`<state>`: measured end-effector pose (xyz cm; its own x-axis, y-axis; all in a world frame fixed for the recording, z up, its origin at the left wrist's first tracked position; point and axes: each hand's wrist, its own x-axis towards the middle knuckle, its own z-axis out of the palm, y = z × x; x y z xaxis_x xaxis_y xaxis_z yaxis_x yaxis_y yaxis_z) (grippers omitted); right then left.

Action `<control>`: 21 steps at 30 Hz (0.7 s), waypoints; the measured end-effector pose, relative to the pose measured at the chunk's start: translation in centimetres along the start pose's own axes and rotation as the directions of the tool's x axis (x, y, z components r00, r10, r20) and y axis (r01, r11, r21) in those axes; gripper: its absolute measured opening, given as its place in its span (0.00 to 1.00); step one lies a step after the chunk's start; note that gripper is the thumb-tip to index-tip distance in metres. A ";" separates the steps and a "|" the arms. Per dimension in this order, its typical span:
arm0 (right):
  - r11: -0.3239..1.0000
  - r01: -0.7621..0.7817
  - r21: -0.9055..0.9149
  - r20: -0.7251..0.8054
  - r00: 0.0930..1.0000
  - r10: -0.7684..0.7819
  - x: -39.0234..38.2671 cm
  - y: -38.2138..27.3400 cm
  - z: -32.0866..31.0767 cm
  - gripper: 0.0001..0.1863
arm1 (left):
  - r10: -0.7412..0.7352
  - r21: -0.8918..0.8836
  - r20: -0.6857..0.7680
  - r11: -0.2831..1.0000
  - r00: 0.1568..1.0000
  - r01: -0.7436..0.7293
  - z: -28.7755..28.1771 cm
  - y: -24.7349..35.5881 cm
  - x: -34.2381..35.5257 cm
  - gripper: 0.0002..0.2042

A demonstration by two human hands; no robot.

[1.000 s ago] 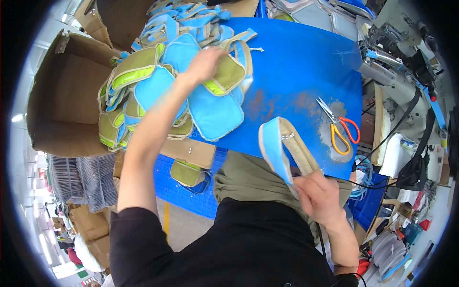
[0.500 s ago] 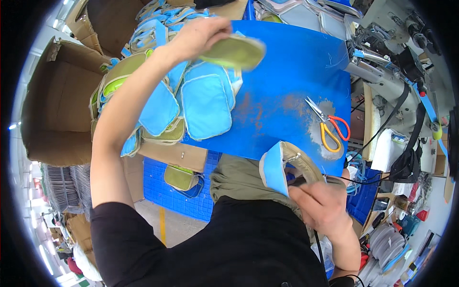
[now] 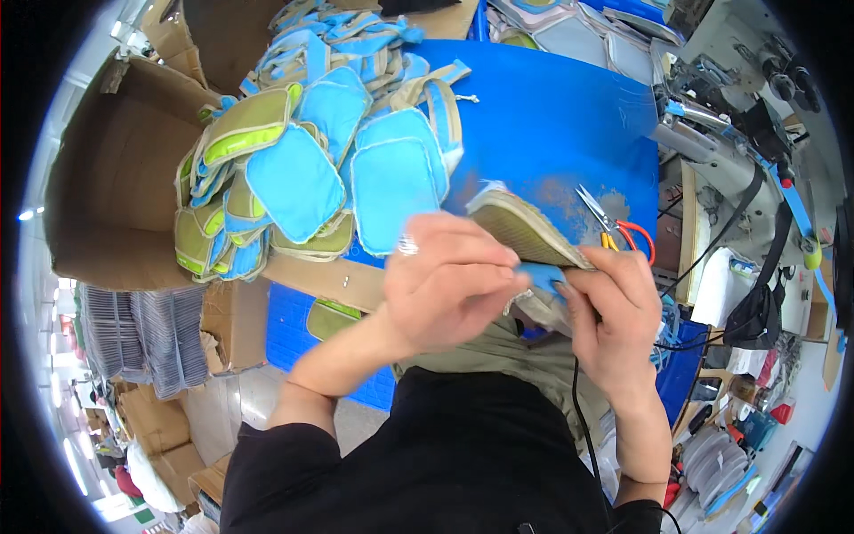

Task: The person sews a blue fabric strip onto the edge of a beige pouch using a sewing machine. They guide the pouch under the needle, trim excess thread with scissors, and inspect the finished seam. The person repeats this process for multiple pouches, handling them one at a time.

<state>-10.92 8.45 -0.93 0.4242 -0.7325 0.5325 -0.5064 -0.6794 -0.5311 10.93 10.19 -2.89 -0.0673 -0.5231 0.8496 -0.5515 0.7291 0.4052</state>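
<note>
My two hands meet over the near edge of the blue table. Between them is an olive mesh fabric panel (image 3: 525,230) with a rounded, bound edge, tilted up. A blue and olive fabric band (image 3: 541,276) runs beneath it, partly hidden by my fingers. My right hand (image 3: 616,311) pinches the panel's edge together with the band. On the left, my left hand (image 3: 449,285) has its thumb and fingers closed at the end of the blue band. Scissors (image 3: 608,214) with red and yellow handles lie just beyond my right hand.
Blue and olive fabric pouch pieces (image 3: 298,182) are heaped at the table's left. Banded strips (image 3: 334,49) lie behind them. An open cardboard box (image 3: 116,178) stands at far left. A sewing machine (image 3: 712,151) occupies the right side of the blue table (image 3: 534,107).
My left hand has come down and right from above the pile, bringing the olive panel to my right hand. My right hand has risen slightly with the band, and the two pieces now meet.
</note>
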 end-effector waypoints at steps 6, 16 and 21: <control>0.994 -0.038 -0.103 -0.057 0.998 0.032 -1.0 -1.1 -0.5 0.10 | -0.233 -0.356 0.784 0.591 0.575 0.724 4.0 -5.6 -1.6 0.16; 0.973 -0.219 -0.069 -0.040 0.975 0.217 -2.7 -1.1 -2.1 0.05 | 0.047 -0.264 0.964 0.224 0.260 0.938 5.2 -6.1 1.3 0.18; 0.975 -0.224 0.002 -0.015 0.974 0.224 -1.8 -0.2 -2.0 0.05 | -0.131 -0.137 0.943 0.688 0.307 0.712 2.1 -5.6 4.2 0.17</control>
<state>-13.11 9.96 -0.47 0.2884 -0.8654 0.4099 -0.5872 -0.4979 -0.6382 12.00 2.95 -2.27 -0.7324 -0.6719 -0.1102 -0.3139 0.1896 0.9303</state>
